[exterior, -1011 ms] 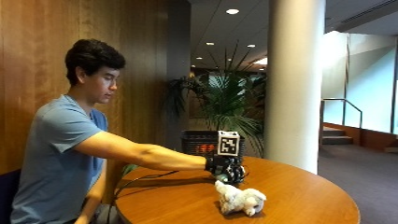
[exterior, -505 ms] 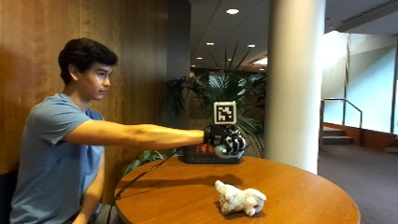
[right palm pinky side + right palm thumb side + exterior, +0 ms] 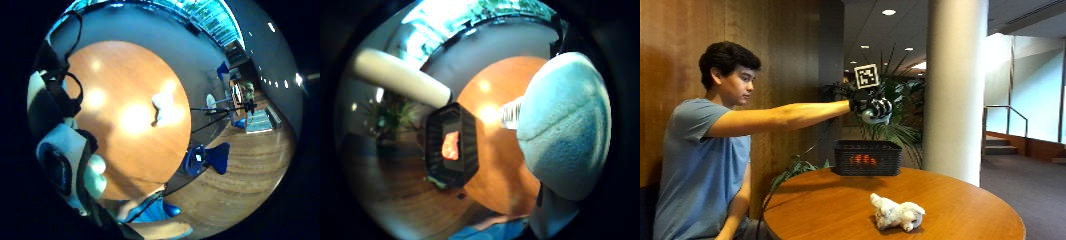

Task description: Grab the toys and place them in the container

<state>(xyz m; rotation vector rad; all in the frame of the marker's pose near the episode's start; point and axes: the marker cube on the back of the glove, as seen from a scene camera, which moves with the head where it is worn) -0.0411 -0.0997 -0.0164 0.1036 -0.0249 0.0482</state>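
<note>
The gloved right hand (image 3: 871, 106) was raised at upper centre of the outside view, arm extended level, fingers curled around a pale round plush toy (image 3: 873, 117) — that toy filled the right side of the thumb-side palm view (image 3: 564, 125). Directly below the hand, at mid-frame, a black mesh container (image 3: 867, 157) stood on the far edge of the round wooden table (image 3: 966, 215); an orange toy (image 3: 862, 160) lay inside it, also seen in the thumb-side palm view (image 3: 451, 145). A white plush animal (image 3: 897, 214) lay on the tabletop at lower centre, well apart from the container. The surface was glossy, with ceiling lights reflected on it. Room: wood-panelled wall (image 3: 680, 30) at left, a white column (image 3: 955, 90) right of centre, a leafy plant (image 3: 899, 107) behind the hand — stairs with a railing (image 3: 1006, 135) at far right.
</note>
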